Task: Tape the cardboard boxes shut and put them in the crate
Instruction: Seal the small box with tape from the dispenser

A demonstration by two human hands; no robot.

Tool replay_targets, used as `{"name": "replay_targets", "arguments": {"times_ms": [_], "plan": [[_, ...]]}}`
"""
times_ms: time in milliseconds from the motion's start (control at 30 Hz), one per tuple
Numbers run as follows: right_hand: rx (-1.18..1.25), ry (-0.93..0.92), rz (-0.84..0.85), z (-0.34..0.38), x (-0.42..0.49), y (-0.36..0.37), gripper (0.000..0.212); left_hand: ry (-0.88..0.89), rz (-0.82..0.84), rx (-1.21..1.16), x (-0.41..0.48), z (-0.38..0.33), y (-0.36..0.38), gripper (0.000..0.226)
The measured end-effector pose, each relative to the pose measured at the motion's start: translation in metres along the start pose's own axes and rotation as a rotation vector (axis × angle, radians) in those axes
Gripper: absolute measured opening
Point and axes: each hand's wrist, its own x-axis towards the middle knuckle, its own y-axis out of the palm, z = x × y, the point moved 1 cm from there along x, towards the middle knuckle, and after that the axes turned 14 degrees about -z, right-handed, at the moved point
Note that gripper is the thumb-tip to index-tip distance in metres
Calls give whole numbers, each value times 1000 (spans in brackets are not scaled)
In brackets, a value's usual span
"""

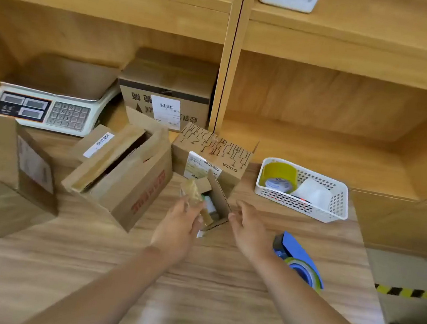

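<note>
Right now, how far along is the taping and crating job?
Done: the far-left box looks closed, with shiny tape across its top. In hand: the left hand and right hand hold the flaps of the small open box, not yet taped. Left: the red-printed box gapes open, the tape dispenser lies unheld beside the right forearm, and every box in view sits on the table.

table: wood-grain [192, 280] | shelving: light wood, behind [228, 56] | floor: pale [403, 268], yellow-black stripe [406, 292]
</note>
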Motion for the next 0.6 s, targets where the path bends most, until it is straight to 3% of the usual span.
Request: {"name": "replay_targets", "arguments": {"times_ms": [233, 600], "plan": [[-23, -10, 31, 2, 23, 14, 33, 105, 55, 180, 15, -1, 14, 32], [-49, -29, 114, 2, 8, 6, 28, -25, -70, 18, -15, 4, 20, 27]]}}
